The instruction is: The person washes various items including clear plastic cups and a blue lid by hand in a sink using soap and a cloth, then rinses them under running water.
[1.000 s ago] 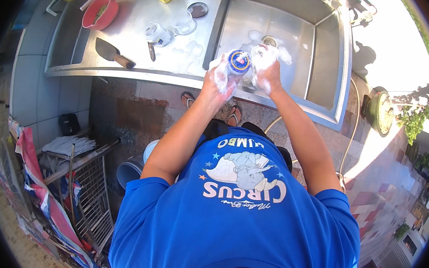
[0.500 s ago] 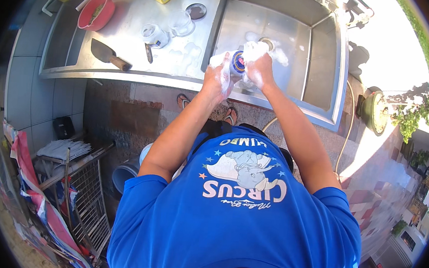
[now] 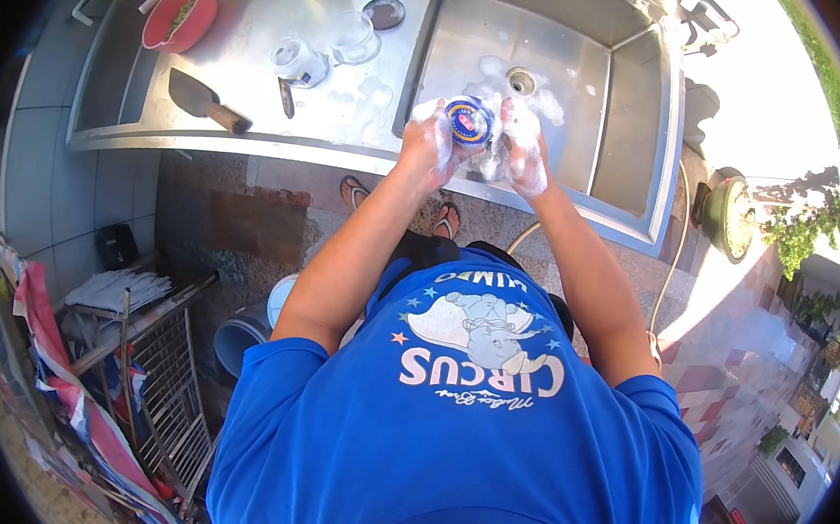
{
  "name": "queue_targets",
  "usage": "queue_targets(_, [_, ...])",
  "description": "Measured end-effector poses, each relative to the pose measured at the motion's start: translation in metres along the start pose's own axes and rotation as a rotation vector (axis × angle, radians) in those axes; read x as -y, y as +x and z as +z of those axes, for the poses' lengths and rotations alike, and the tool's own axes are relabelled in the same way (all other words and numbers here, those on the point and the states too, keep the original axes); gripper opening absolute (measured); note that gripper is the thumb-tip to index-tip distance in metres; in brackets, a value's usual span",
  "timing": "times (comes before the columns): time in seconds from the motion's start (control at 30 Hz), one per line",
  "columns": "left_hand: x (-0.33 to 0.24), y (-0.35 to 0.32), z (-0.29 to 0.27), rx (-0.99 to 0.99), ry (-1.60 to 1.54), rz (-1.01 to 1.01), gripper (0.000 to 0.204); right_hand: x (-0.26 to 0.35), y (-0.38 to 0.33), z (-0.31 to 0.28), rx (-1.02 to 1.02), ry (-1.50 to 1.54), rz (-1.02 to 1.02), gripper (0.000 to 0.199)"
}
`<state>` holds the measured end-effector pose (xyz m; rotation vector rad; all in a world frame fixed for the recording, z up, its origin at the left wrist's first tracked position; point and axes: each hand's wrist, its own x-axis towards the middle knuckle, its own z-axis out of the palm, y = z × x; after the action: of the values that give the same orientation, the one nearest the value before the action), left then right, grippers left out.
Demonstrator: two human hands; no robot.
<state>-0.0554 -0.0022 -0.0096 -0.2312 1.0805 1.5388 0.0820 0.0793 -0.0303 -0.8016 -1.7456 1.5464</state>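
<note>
Over the near edge of the sink [image 3: 561,58], my left hand [image 3: 430,148] is closed around a jar with a round blue lid [image 3: 469,122]. The lid has a gold ring and a pink and white middle, and it faces up. White suds cover the fingers. Just right of the jar, my foamy right hand [image 3: 525,157] is closed, its fingers bent toward the jar. Whitish-grey foam lies between the two hands and hides what the right hand holds, if anything.
On the steel counter left of the sink stand a clear glass jar [image 3: 298,63], a clear round container [image 3: 356,39], a dark lid [image 3: 384,12], a wood-handled cleaver [image 3: 207,101] and a red bowl [image 3: 179,16]. The sink's drain [image 3: 521,81] has suds around it.
The jar's lid has turned to face up more fully. My right hand has come down and to the right, away from the drain, uncovering it.
</note>
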Motion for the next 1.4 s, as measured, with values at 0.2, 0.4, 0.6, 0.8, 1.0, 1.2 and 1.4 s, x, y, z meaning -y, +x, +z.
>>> queue_targets(0.2, [-0.005, -0.033, 0.023, -0.035, 0.105, 0.051, 0.042, 0.05, -0.018, 0.028, -0.063, -0.453, -0.009, 0.035])
queue_targets(0.4, [0.002, -0.024, 0.008, 0.2, -0.07, 0.017, 0.044, 0.033, -0.03, 0.016, 0.121, -0.587, -0.331, 0.037])
queue_targets(0.6, [0.012, -0.013, 0.006, 0.147, -0.036, -0.035, 0.042, 0.03, -0.033, 0.011, 0.189, -0.398, -0.208, 0.039])
queue_targets(0.8, [0.017, -0.012, -0.002, 0.267, -0.247, -0.123, 0.035, 0.06, -0.037, 0.009, 0.155, -0.418, 0.02, 0.035])
queue_targets(1.0, [0.009, -0.019, 0.001, 0.366, -0.287, -0.176, 0.03, 0.06, -0.035, -0.003, 0.154, -0.412, -0.175, 0.034])
queue_targets(1.2, [0.018, -0.016, -0.003, 0.257, -0.164, -0.13, 0.025, 0.046, -0.02, -0.015, 0.045, -0.623, -0.241, 0.039])
queue_targets(1.4, [0.024, -0.012, -0.003, 0.225, -0.115, -0.071, 0.023, 0.059, -0.019, -0.008, 0.168, -0.874, -0.694, 0.039])
